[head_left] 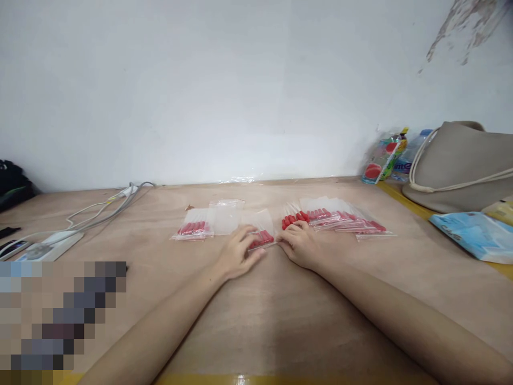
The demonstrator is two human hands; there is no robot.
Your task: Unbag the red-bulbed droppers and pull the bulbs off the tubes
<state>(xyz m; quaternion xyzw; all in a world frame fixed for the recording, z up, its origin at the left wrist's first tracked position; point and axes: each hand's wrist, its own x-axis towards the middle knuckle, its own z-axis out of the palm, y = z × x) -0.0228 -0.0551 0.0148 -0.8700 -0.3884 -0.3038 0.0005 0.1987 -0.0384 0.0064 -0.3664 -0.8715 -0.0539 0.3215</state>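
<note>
A small clear zip bag [263, 220] lies flat on the table with several red-handled, thin-tipped pieces inside. My left hand [239, 253] rests at its left side, fingers over the bag, thumb spread apart below its near edge. At the bag's near right corner, my right hand [300, 244] has its fingers curled and its thumb and fingertip pinched together. Just beyond that hand lie loose red-handled pieces [294, 218], their pale thin ends pointing away. Filled zip bags [340, 216] overlap in a pile to the right. Another filled bag [194, 224] and an empty-looking bag [226, 216] lie to the left.
White cables [100, 206] and a power strip [56, 243] occupy the left side. Drink bottles [382, 160], a beige bag [460, 166] and a blue-white packet [473, 235] are at the right. A white wall [240, 96] rises behind the table [240, 326].
</note>
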